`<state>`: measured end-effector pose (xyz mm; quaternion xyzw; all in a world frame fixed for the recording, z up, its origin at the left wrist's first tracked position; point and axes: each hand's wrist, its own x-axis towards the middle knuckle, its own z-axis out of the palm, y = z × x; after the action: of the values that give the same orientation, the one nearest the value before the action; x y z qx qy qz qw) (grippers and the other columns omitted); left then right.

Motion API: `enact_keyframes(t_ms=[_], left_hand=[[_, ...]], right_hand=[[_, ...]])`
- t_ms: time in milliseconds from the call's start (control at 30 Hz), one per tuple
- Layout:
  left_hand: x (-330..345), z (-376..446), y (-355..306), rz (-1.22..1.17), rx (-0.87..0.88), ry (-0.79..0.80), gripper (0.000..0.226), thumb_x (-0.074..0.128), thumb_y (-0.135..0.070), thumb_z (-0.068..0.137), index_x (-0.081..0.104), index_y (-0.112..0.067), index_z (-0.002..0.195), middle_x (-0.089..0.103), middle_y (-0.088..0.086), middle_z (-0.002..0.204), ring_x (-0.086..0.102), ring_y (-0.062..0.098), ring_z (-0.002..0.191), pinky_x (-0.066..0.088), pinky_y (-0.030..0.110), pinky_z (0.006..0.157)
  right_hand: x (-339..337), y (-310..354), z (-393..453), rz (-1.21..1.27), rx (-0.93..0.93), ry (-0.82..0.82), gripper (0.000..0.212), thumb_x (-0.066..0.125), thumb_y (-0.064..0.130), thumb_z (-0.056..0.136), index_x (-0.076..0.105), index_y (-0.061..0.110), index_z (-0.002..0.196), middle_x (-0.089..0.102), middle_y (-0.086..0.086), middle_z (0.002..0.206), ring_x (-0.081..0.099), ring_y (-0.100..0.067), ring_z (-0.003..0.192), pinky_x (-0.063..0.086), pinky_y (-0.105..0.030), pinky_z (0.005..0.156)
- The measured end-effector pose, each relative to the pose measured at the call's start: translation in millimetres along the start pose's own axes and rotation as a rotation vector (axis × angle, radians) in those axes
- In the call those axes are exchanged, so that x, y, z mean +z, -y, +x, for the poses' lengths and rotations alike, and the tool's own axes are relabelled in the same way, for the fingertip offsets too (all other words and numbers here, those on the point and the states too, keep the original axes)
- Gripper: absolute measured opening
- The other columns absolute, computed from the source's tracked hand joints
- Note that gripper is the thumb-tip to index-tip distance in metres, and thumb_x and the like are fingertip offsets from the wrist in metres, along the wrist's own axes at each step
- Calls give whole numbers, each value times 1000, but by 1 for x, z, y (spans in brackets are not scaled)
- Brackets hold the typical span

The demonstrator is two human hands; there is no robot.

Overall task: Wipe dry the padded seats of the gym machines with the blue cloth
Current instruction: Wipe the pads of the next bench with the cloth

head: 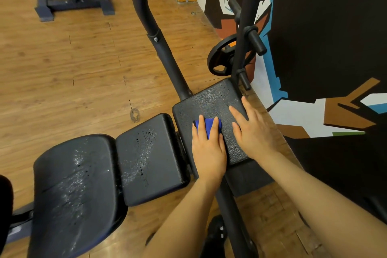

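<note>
The left hand (208, 148) lies flat on the blue cloth (209, 124), fingers straight and pressing it down onto the far pad (211, 100) of the bench; the grip here is a flat-palmed press, not a pinch, and only a folded bit of the cloth shows between and ahead of the fingers. The right hand (254, 130) rests just beside it on the same pad, fingers spread and straight, holding nothing, seemingly steadying the pad or the body. The cloth sits near the middle of that pad, toward its near edge. Fine droplets bead on the pad beyond the fingertips and along its left side, so this one looks only partly wiped. The middle pad (150, 159), next toward the person, carries a streak of water drops down its centre, and the large near pad (75, 190) shows a long wet trail with glinting drops; both look untouched by the cloth. By that reading the job is in its early part: one pad in hand, two on this machine plainly still wet. A weight plate (224, 58) hangs on the frame beyond the far pad, and another machine's base (73, 4) stands on the wooden floor (62, 69) well apart; its seats are out of view.
</note>
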<state>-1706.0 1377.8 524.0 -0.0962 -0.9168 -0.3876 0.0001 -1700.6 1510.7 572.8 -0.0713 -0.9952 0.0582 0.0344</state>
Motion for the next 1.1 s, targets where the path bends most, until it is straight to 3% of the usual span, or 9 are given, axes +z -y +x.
enact_keyframes(t_ms=[233,400,533,600,733,1100], left_hand=[[-1,-28,5,25,44,14,49,33,-35,97,51,-20,140,38,16,152,38,44,136,39,49,106],[-9,-1,5,-46,45,55,58,23,-42,97,46,-18,144,28,15,157,21,41,145,26,46,114],[-8,28,-5,-96,-53,88,45,38,-31,104,39,-22,148,15,10,162,6,35,149,21,47,117],[-4,28,-9,-69,-78,63,44,42,-28,103,42,-23,146,22,10,160,13,38,148,28,50,113],[-1,1,-5,-6,35,-14,48,33,-34,96,53,-21,138,40,14,151,32,43,140,44,50,101],[0,-47,0,0,36,7,46,35,-36,96,54,-20,135,41,13,150,40,40,136,44,45,102]], right_hand=[[-1,3,-1,-41,-25,12,48,44,26,101,39,21,148,21,-6,161,22,-29,147,43,-47,101],[-2,3,-1,-27,-16,28,48,41,25,101,37,23,149,18,-3,162,18,-26,148,42,-46,103],[-2,2,-1,-21,-6,30,48,41,23,101,36,24,150,17,-2,162,16,-25,149,42,-46,103],[-2,2,0,-19,-3,33,48,43,23,101,37,24,149,18,-2,162,17,-26,148,43,-47,102],[-2,2,1,-13,-7,30,48,45,22,100,40,22,148,21,-4,161,20,-28,147,46,-49,99],[-3,4,-1,-28,0,31,48,46,22,100,40,23,148,22,-5,161,22,-28,147,48,-47,98]])
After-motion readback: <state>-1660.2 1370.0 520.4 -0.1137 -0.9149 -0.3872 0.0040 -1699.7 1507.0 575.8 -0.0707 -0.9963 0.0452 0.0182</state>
